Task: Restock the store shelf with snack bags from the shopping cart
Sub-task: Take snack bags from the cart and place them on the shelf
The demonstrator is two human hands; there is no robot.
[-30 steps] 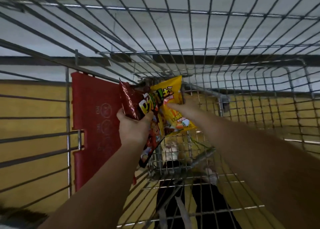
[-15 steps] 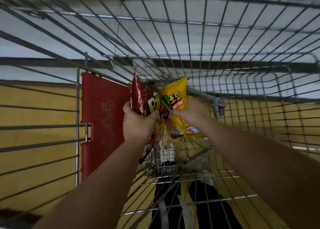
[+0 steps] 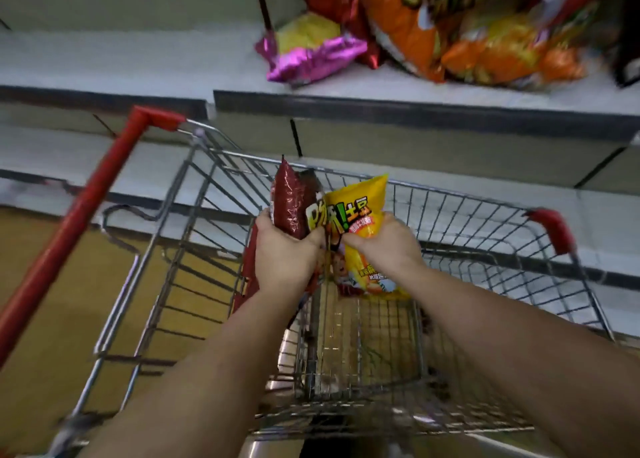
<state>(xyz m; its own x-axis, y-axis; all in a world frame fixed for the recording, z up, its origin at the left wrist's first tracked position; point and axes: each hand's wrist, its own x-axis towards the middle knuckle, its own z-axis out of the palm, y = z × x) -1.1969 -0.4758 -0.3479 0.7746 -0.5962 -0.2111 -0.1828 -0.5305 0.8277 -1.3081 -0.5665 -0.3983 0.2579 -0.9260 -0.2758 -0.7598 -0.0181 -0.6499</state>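
Above the shopping cart [image 3: 485,222], left hand [image 3: 284,260] gripped a dark red snack bag [image 3: 292,201]; right hand [image 3: 381,246] clutched a yellow snack bag [image 3: 360,201]

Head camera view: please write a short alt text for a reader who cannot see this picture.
Over a wire shopping cart, the left hand grips a dark red snack bag and the right hand grips a yellow snack bag. Behind the cart, a white store shelf holds a pile of pink, orange and yellow bags.
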